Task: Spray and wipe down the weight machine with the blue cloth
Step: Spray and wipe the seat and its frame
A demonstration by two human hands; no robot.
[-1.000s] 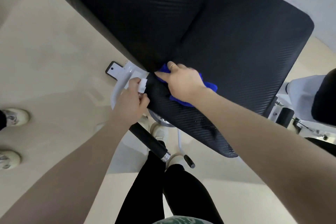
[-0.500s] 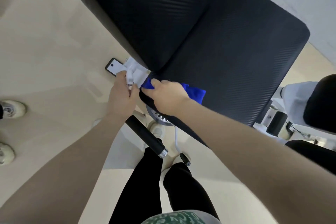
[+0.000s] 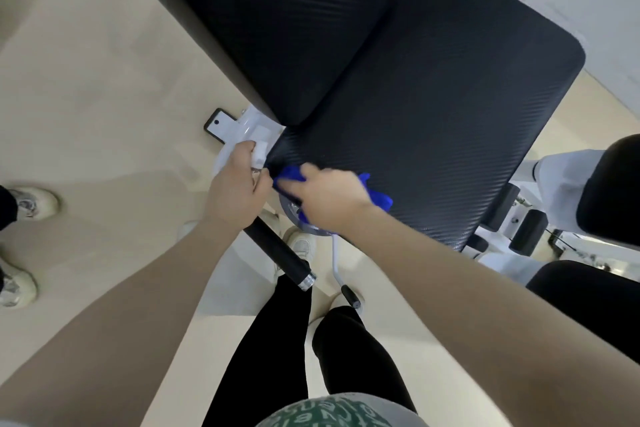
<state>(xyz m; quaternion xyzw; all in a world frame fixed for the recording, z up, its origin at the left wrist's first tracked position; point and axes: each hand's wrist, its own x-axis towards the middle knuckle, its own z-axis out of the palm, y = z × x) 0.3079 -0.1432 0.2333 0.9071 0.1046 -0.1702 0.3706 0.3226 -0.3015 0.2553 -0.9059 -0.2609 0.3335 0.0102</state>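
Note:
The weight machine's black seat pad (image 3: 433,114) and black back pad (image 3: 277,28) fill the upper view. My right hand (image 3: 329,201) grips the blue cloth (image 3: 379,199) and presses it on the seat's near left edge. Part of the cloth sticks out past my fingers. My left hand (image 3: 235,191) grips a white spray bottle (image 3: 259,152) just left of the seat corner, close to the cloth. The fingers hide most of the bottle.
A black handle bar with a chrome end (image 3: 280,255) runs under my hands. The machine's white frame foot (image 3: 225,126) lies on the beige floor. Another person's shoes (image 3: 31,204) stand at the left. More black pads and white frame (image 3: 568,170) are at the right.
My right hand has slid the cloth from the crease between the pads down along the seat's left edge toward me. My left hand with the bottle stays beside the seat corner.

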